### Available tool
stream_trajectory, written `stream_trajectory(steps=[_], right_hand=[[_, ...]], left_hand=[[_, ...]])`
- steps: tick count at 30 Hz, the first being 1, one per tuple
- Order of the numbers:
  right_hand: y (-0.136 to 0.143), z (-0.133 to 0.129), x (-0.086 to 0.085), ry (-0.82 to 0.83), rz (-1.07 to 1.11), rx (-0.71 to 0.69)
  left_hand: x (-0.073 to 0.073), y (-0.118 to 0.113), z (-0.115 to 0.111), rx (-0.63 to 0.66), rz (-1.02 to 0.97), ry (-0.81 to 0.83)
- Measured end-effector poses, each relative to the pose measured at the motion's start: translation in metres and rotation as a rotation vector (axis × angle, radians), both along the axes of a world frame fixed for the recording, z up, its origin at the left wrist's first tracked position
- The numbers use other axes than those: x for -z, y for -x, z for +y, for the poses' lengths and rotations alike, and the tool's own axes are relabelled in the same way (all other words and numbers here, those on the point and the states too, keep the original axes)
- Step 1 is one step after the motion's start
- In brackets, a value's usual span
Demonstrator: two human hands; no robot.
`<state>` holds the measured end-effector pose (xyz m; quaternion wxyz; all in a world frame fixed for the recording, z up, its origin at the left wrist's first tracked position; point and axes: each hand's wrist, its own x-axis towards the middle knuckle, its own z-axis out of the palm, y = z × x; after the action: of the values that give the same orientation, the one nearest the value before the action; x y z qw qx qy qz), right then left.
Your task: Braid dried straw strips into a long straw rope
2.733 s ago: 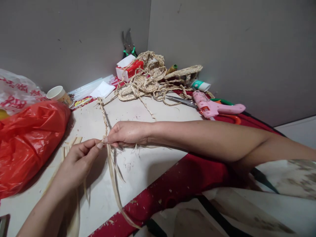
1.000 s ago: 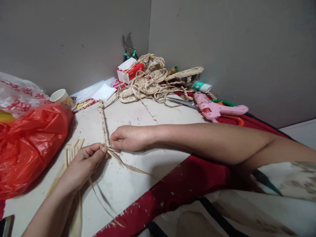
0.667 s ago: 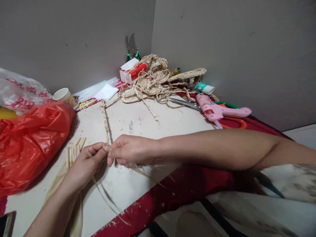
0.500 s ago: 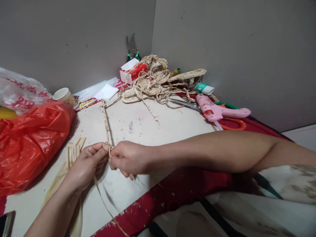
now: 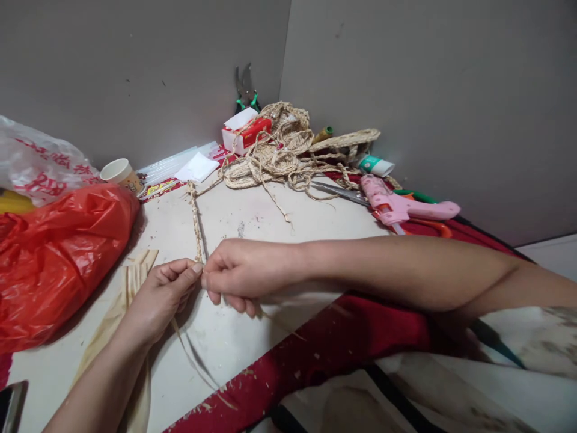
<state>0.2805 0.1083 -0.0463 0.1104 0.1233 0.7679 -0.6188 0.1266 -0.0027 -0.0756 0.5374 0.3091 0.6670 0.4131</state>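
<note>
A thin braided straw cord [image 5: 197, 225] runs down the white board to my fingertips. My left hand [image 5: 174, 285] pinches the lower end of this braid between thumb and forefinger. Right against it, my right hand [image 5: 237, 273] is closed on loose straw strands; its fingers hide most of them. One strand [image 5: 193, 358] trails below my left hand toward the red cloth, and another sticks out blurred beneath my right hand. Flat pale straw strips [image 5: 135, 276] lie beneath my left wrist.
Braided straw coils [image 5: 288, 153] lie at the back beside a red tissue box [image 5: 252, 135]. A pink glue gun [image 5: 396, 204] rests on orange-handled scissors at the right. Left are a red plastic bag [image 5: 67, 252] and a paper cup [image 5: 119, 173]. A phone [image 5: 12, 406] lies at lower left.
My right hand has shifted slightly up and its fingers have turned, pulling against the braid's end. My left hand keeps its pinch in nearly the same place. The view has shifted slightly.
</note>
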Motion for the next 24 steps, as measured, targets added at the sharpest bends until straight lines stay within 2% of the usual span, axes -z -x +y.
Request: stream_trajectory(steps=[2,6,10,12,14,16,17,19,21,22,24], right_hand=[[0.0,-0.011,0.005,-0.182,0.025,-0.033],[0.001,-0.026,0.02,-0.696,0.161,-0.071],[-0.001,-0.029,0.024,-0.884,0.17,-0.106],[-0.004,-0.027,0.016,-0.89,0.164,-0.187],[-0.008,-0.022,0.004,-0.811,0.179,-0.305],[-0.011,-0.014,-0.008,-0.697,0.209,-0.305],[-0.011,-0.009,-0.012,-0.66,0.232,-0.221],[-0.008,0.001,-0.016,-0.66,0.278,0.082],[-0.003,0.007,-0.01,-0.686,0.32,0.345],[0.001,0.008,-0.005,-0.661,0.319,0.396],[0.007,0.007,0.008,-0.495,0.244,0.355]], left_hand=[[0.0,-0.005,0.001,-0.036,-0.072,0.016],[-0.003,-0.013,0.001,-0.076,-0.185,0.029],[-0.003,-0.013,0.0,-0.056,-0.182,0.024],[-0.003,-0.012,-0.001,-0.046,-0.17,0.023],[-0.003,-0.01,-0.001,-0.04,-0.163,0.022],[-0.004,-0.009,-0.001,-0.037,-0.159,0.005],[-0.004,-0.008,-0.001,-0.034,-0.156,-0.007],[-0.004,-0.007,-0.001,-0.026,-0.153,-0.019],[-0.003,-0.006,-0.001,-0.015,-0.148,-0.007],[-0.003,-0.005,0.0,-0.009,-0.143,0.001],[-0.003,-0.004,0.0,-0.005,-0.132,-0.007]])
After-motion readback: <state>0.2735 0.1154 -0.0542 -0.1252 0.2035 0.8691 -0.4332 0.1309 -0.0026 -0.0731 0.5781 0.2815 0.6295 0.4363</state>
